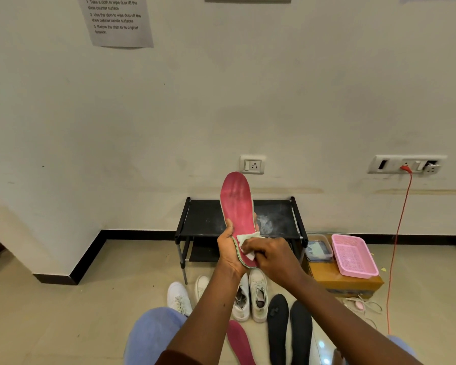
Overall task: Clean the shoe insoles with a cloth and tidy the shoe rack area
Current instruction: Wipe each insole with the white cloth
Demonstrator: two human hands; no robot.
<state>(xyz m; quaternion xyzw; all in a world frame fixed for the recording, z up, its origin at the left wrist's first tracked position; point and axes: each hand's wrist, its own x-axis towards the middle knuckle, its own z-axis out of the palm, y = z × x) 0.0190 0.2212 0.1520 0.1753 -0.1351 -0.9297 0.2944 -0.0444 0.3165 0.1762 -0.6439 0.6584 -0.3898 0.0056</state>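
Gripping one insole (237,204) in our left hand (228,250), we wipe it with the cloth (246,238) pinched in our right hand (273,256); other insoles (278,322) and the dusty rack (206,219) seem left.

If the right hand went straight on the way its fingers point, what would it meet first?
Right hand would press its cloth into the red insole, probably backed by the left hand.

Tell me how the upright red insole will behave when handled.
The red shoe insole probably holds its shape: gripped only near the heel by the left hand, it stands upright without drooping. It looks thin, so likely light and bendable under a push.
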